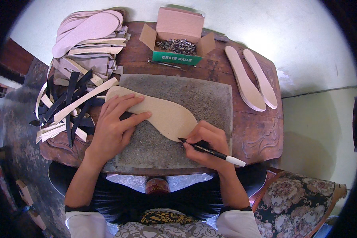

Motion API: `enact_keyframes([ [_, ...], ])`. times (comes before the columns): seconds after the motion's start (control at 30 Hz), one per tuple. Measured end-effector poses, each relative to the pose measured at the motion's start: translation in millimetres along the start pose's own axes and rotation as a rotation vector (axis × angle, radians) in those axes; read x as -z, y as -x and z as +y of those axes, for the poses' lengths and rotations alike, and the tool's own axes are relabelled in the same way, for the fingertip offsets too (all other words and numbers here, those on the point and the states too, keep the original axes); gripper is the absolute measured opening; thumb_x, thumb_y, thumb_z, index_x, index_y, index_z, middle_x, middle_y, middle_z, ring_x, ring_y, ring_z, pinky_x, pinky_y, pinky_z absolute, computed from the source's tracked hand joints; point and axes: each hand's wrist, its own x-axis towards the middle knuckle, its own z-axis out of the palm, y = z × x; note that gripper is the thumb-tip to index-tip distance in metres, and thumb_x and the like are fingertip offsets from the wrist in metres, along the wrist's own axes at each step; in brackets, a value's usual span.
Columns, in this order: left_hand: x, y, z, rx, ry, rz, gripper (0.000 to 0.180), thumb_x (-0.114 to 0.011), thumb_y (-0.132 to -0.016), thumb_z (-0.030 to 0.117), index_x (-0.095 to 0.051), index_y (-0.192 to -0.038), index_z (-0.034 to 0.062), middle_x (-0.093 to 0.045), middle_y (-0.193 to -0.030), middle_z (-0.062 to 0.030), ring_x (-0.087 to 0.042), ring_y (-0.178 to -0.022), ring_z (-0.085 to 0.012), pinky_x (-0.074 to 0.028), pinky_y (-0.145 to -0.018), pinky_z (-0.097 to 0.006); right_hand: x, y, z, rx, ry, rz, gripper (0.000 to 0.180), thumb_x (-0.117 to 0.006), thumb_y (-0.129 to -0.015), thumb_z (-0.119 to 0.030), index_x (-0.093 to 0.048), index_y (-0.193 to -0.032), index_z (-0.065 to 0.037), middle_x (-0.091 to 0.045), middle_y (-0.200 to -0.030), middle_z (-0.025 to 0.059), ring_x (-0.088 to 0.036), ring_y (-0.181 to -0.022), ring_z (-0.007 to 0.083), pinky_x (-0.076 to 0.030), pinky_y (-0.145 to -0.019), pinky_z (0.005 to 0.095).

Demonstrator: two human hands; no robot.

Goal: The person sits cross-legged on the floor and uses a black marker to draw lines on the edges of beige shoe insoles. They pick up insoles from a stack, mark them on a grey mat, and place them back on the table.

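Note:
A tan sole-shaped board (pixel 162 113) lies flat on a grey cutting slab (pixel 210 99) in the middle of the wooden table. My left hand (pixel 117 127) presses down on the sole's left half, fingers spread. My right hand (pixel 206 146) grips a black pen with a white end (pixel 216 152); its tip touches the sole's lower right edge.
An open cardboard box of small nails (pixel 178 43) stands at the back. Two pale insoles (pixel 252 81) lie at the right. Stacked insoles (pixel 87 25) and loose tan and black strips (pixel 73 99) cover the left. The wooden table (pixel 258 131) has a patterned cushioned chair (pixel 297 202) at lower right.

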Motion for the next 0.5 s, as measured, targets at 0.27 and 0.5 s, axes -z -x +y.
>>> enact_keyframes([
  [0.27, 0.7, 0.9, -0.8, 0.007, 0.012, -0.012, 0.046, -0.068, -0.076, -0.003, -0.077, -0.117, 0.0163, -0.062, -0.141, -0.0104, -0.053, -0.136, -0.0329, -0.036, -0.116, -0.049, 5.6, 3.8, 6.8, 0.017, -0.074, 0.037, 0.020, -0.078, -0.066, 0.002, -0.060, -0.075, -0.001, -0.066, -0.079, 0.0128, -0.067, -0.072, 0.0221, -0.051, -0.064, 0.0314],
  [0.5, 0.8, 0.6, -0.2, -0.001, 0.005, 0.000, 0.043, -0.068, -0.078, 0.000, -0.077, -0.116, 0.0166, -0.063, -0.139, -0.0096, -0.054, -0.135, -0.0316, -0.037, -0.115, -0.050, 5.6, 4.6, 3.6, 0.010, -0.040, 0.026, 0.020, -0.077, -0.066, 0.003, -0.058, -0.073, -0.001, -0.064, -0.078, 0.0119, -0.066, -0.070, 0.0219, -0.051, -0.063, 0.0315],
])
